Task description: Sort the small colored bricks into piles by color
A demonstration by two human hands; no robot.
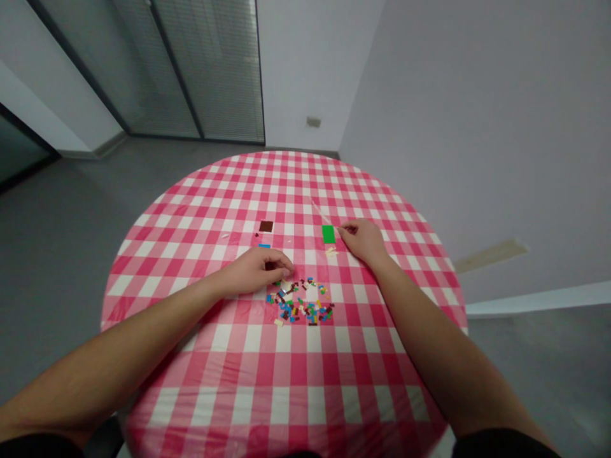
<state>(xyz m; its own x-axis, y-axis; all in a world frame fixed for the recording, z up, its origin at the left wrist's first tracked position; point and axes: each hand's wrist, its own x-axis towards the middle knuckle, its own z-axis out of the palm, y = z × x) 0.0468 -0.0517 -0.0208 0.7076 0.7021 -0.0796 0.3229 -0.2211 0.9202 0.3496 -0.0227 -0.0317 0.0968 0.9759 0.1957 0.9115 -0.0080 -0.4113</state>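
A round table (pixel 229 356) with a red-and-white checked cloth fills the view. My left hand (pixel 255 270) rests on it with fingers curled, fingertips at the upper left edge of a pile of several small coloured bricks (pixel 303 302); what it pinches, if anything, is hidden. My right hand (pixel 363 240) lies further back, fingers pinched together at the right edge of a green plate (pixel 328 234). A few cream pieces (pixel 331 252) lie just below that plate.
A brown plate (pixel 266 226) and a small blue brick (pixel 264 245) lie behind my left hand. A thin white stick (pixel 321 211) lies beyond the green plate. The table stands near a grey wall (pixel 477 127); glass doors with blinds (pixel 200 70) stand behind.
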